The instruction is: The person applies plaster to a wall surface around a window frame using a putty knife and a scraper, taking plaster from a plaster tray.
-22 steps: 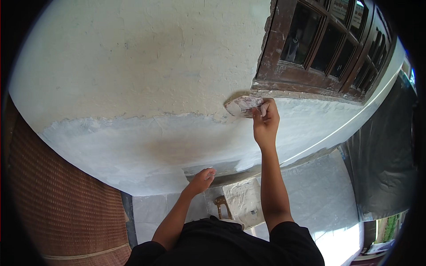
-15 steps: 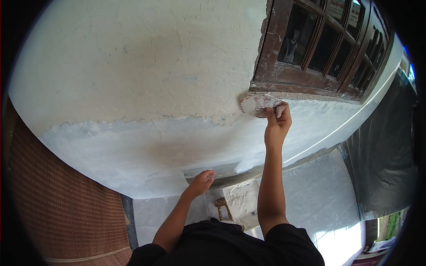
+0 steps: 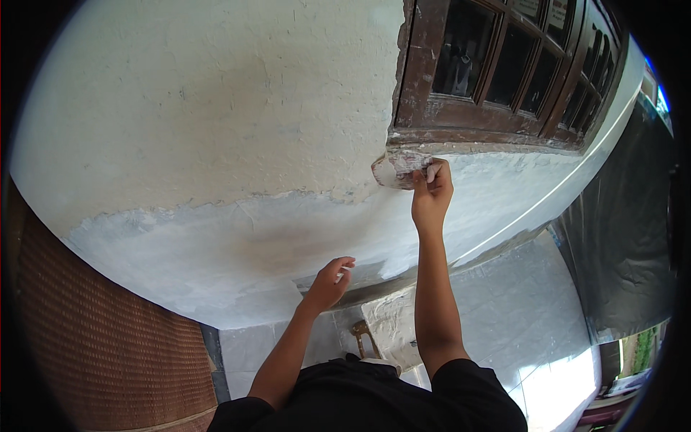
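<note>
My right hand [image 3: 433,189] grips a flat putty scraper [image 3: 392,171], its blade smeared with whitish and brown putty. The scraper lies against the wall [image 3: 288,129], right under the lower left corner of the brown window frame [image 3: 475,135]. Part of its grip end is hidden by my fingers. Lower down and to the left, my left hand [image 3: 327,286] hangs before the wall with fingers loosely bent and apart, holding nothing. Cream, rough paint covers the upper wall; below a ragged edge, the surface is smooth and white.
A putty-smeared board [image 3: 392,327] lies on the grey tiled floor [image 3: 489,309] by my body, beside a tool with a brownish handle [image 3: 365,337]. A woven brown mat [image 3: 108,324] stands at left. Dark sheeting [image 3: 612,230] hangs at right. A bare grey patch [image 3: 363,273] shows low on the wall.
The view has shifted, so window and scraper appear further left. My right hand keeps the scraper beneath the window corner. My left hand has risen slightly and its fingers have spread.
</note>
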Available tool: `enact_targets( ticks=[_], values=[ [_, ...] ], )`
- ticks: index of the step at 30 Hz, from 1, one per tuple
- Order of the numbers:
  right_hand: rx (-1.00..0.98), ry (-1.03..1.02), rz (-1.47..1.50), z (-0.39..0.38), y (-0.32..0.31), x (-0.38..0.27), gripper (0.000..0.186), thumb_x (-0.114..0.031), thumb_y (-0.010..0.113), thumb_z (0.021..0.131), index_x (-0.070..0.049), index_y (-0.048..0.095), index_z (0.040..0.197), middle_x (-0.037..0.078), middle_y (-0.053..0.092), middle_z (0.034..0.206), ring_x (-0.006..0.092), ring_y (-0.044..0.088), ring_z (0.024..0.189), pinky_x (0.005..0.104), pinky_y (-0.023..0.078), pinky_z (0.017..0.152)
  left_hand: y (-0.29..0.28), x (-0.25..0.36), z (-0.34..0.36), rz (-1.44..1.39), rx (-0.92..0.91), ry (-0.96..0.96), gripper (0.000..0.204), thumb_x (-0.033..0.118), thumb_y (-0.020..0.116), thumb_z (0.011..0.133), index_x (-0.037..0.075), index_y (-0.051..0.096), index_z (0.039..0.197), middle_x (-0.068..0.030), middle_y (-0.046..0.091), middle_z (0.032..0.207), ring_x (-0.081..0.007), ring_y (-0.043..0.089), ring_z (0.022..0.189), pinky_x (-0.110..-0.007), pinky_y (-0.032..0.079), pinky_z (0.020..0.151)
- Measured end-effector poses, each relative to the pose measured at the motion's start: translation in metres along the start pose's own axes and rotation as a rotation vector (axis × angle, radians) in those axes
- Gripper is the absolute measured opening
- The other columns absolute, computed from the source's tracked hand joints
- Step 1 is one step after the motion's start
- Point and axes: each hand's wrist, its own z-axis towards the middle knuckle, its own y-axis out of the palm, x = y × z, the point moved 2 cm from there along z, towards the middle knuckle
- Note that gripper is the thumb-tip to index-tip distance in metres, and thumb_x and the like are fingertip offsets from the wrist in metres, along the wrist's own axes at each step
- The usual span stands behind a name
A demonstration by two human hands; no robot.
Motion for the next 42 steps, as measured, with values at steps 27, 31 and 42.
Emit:
enact_targets(
  ticks=[27,31,42],
  values=[
    [0.105,-0.115,-0.153,-0.004,0.000,0.007,0.029,0.016,0.056,0.078,-0.005,0.036,0.077,0.007,0.047,0.087,0.0137,0.043,0.079,0.0245,0.041,0.075,-0.034,0.048,0.047,0.146,0.467,0.265,0.032,-0.006,0.053,0.083,0.002,0.057,0.114,-0.0105,0.066,0.099,-0.0209,0.064,0.093,-0.031,0.048,0.085],
    [0.138,0.057,0.194,-0.009,-0.014,0.004,0.029,0.017,0.053,0.079,-0.006,0.036,0.079,0.008,0.047,0.092,0.0132,0.044,0.080,0.0225,0.040,0.075,-0.032,0.043,0.047,0.169,0.479,0.310,0.034,-0.006,0.053,0.083,0.003,0.056,0.115,-0.0103,0.064,0.100,-0.0210,0.062,0.095,-0.031,0.047,0.084],
    [0.188,0.055,0.133,-0.027,-0.045,0.006,0.028,0.016,0.053,0.082,-0.006,0.036,0.080,0.005,0.045,0.089,0.0113,0.042,0.081,0.0221,0.040,0.079,-0.004,0.040,0.042,0.258,0.604,0.311,0.040,-0.005,0.053,0.081,0.005,0.053,0.120,-0.0108,0.058,0.110,-0.0216,0.057,0.102,-0.035,0.045,0.086]
  ],
)
